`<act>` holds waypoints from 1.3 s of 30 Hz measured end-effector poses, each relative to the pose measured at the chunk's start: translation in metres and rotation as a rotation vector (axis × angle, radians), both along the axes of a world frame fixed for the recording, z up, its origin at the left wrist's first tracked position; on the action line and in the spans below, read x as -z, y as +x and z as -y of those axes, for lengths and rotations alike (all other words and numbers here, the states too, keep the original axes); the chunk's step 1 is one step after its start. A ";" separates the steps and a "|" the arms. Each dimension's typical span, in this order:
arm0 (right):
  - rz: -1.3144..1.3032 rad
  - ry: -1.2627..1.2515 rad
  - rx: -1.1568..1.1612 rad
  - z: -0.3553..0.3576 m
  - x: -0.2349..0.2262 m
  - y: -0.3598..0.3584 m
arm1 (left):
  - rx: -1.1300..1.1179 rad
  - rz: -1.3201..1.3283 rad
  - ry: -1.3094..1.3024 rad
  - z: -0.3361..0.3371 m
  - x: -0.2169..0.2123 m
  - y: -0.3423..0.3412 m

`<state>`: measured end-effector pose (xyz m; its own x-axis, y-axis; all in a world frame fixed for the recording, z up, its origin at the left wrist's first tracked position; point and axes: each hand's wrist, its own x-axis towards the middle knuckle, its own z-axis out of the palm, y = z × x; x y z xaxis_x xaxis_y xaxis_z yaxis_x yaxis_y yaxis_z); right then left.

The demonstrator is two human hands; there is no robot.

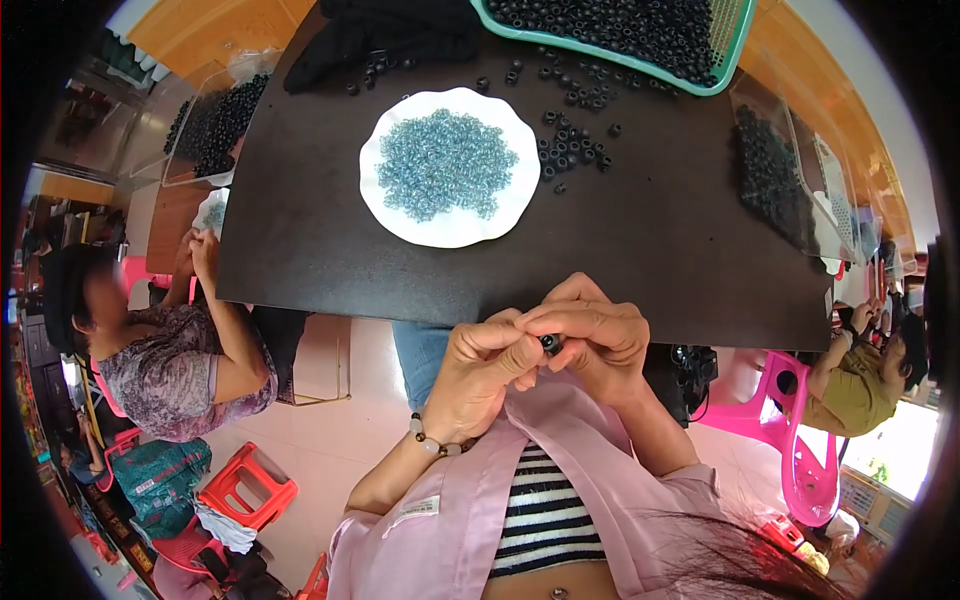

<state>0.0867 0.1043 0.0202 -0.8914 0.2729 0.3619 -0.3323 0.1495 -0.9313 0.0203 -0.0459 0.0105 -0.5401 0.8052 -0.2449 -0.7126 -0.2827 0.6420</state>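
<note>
My left hand [488, 365] and my right hand [598, 338] meet just off the near edge of the dark table. Between their fingertips they pinch a small black bead [549, 343], its hole showing. Fingers cover most of it, so I cannot tell whether something else is held there too. Beyond my hands a white scalloped plate [440, 236] carries a heap of small clear bluish beads [445, 165]. Loose black ring-shaped beads [570, 145] lie scattered right of the plate.
A green-rimmed basket [600, 52] of black beads stands at the far side, beside black cloth [385, 45]. Clear bins of black beads [775, 180] stand right and left. One person [180, 350] works at left, another [860, 375] at right. A pink chair [775, 420] and red stool [250, 487] stand nearby.
</note>
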 end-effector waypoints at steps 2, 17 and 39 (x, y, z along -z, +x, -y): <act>0.003 0.027 0.022 0.001 0.002 0.003 | -0.008 -0.039 -0.016 -0.001 0.000 0.001; 0.111 0.532 0.589 -0.081 -0.051 0.010 | 0.008 0.066 -0.131 -0.017 0.015 -0.009; 0.179 0.790 0.700 -0.174 -0.037 -0.031 | -0.083 0.186 -0.142 -0.019 0.024 -0.021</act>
